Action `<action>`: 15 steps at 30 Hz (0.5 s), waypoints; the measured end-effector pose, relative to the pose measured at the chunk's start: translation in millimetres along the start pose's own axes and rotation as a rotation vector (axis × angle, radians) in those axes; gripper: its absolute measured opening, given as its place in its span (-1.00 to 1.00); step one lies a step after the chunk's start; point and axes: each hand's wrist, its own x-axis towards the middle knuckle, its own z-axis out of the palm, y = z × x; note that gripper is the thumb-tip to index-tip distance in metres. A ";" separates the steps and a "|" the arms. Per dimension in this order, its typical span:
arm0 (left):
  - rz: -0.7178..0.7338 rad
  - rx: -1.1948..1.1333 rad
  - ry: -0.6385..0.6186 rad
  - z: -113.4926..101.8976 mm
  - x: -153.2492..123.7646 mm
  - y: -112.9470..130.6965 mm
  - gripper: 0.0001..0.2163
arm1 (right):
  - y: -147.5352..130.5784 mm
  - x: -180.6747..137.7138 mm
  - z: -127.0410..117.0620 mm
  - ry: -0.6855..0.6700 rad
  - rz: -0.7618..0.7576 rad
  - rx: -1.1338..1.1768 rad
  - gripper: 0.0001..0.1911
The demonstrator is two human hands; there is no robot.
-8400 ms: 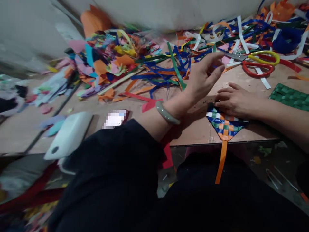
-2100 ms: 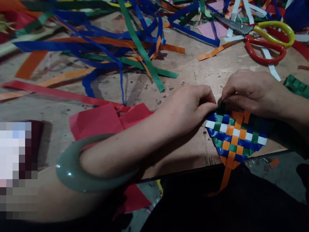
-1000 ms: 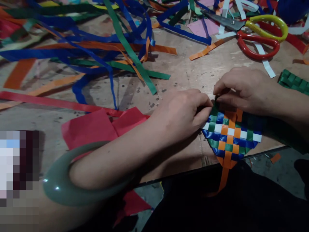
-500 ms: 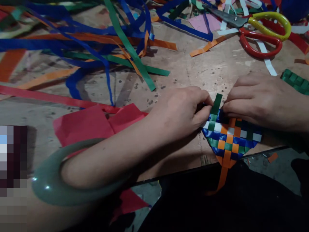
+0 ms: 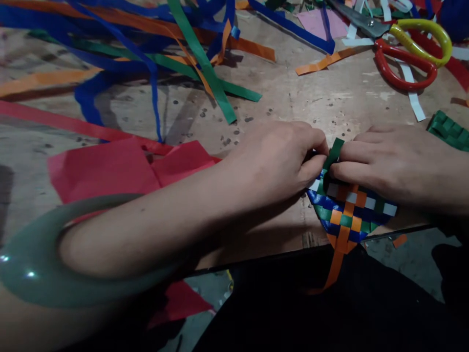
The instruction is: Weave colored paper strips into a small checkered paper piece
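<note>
A woven piece of blue, orange, green and white strips (image 5: 346, 215) lies at the table's front edge, with an orange tail (image 5: 332, 274) hanging down from it. My left hand (image 5: 289, 154) pinches the weave's upper left corner between thumb and fingers. A short green strip end (image 5: 333, 152) sticks up between my two hands. My right hand (image 5: 377, 159) is closed over the weave's upper right part, its fingertips against the green strip. What lies under the right fingers is hidden. A green bangle (image 5: 32, 264) circles my left forearm.
Scissors with red and yellow handles (image 5: 406, 63) lie at the upper right. A folded green woven band (image 5: 450, 131) is beyond my right wrist. Loose blue, orange and green strips (image 5: 198, 54) cover the back left. Red paper (image 5: 106, 168) lies behind my left forearm.
My right fingers have moved left and slightly down onto the green strip, which now leans to the right. The left hand keeps its pinch. The whole view has shifted slightly.
</note>
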 end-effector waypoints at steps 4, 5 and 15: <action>0.000 0.004 -0.009 -0.4 1.5 1.2 -0.79 | 1.1 1.2 -0.9 0.007 -0.006 0.035 -0.85; 0.006 0.009 -0.008 -0.4 1.8 1.0 -0.79 | 1.6 0.4 -0.5 0.020 -0.018 0.039 -0.84; 0.015 0.040 -0.045 0.8 4.0 -2.9 -0.82 | 5.6 -4.0 6.5 0.105 -0.065 0.011 -0.71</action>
